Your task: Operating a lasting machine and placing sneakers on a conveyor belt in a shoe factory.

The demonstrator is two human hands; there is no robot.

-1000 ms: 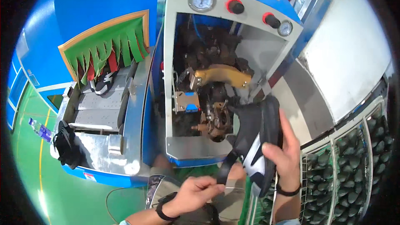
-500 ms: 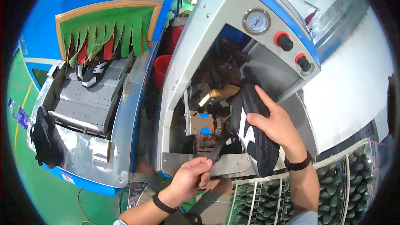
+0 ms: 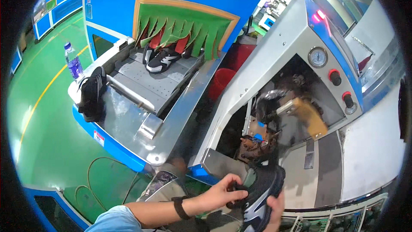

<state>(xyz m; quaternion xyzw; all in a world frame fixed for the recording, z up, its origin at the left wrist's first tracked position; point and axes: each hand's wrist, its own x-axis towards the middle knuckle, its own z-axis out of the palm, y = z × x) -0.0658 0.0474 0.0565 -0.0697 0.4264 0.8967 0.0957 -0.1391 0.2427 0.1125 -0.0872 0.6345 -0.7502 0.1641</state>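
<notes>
Lower right, the black cloth-and-rubber sneaker [image 3: 259,189] looks matt; mid-left, the grey brushed-metal conveyor table [image 3: 128,122] gleams smooth beneath green fabric strips [image 3: 180,30].

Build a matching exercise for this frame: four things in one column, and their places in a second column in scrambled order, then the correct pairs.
Things:
1. black shoe with pale side panels
2. water bottle
3. black-and-white sneaker
4. round gauge

Places:
A. on the conveyor plate under the green fringe curtain
B. held in the left hand and right hand, low in front of the machine opening
C. on the grey machine's front panel, above two red knobs
D. upright at the conveyor's far left corner

Pairs: 1-B, 2-D, 3-A, 4-C
</notes>
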